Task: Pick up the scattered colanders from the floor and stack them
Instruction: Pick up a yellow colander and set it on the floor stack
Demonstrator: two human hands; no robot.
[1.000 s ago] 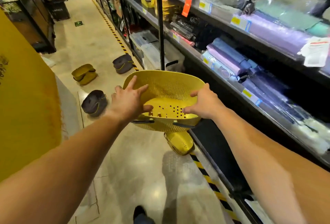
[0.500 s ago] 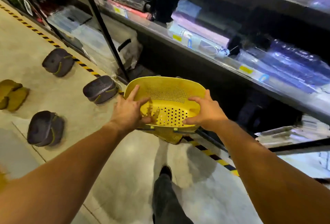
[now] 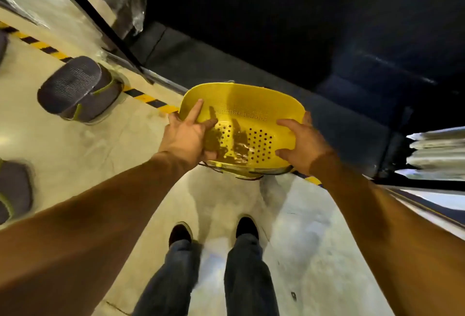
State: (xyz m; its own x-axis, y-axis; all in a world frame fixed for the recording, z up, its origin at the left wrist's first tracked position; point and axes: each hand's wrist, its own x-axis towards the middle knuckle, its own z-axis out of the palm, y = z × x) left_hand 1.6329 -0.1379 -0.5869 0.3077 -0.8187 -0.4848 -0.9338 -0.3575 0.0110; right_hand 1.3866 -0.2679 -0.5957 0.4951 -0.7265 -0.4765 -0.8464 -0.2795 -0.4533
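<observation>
Both hands' grip, left hand and right hand, holds the yellow colander by its sides.

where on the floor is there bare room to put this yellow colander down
Bare floor lies between the shoes and the grey colander on the left, and right of the shoes toward the shelf base. The striped tape edge under the yellow colander is crowded.

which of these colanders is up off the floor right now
The yellow colander, held between the left hand and right hand. The grey colanders lie upside down on the floor.
</observation>
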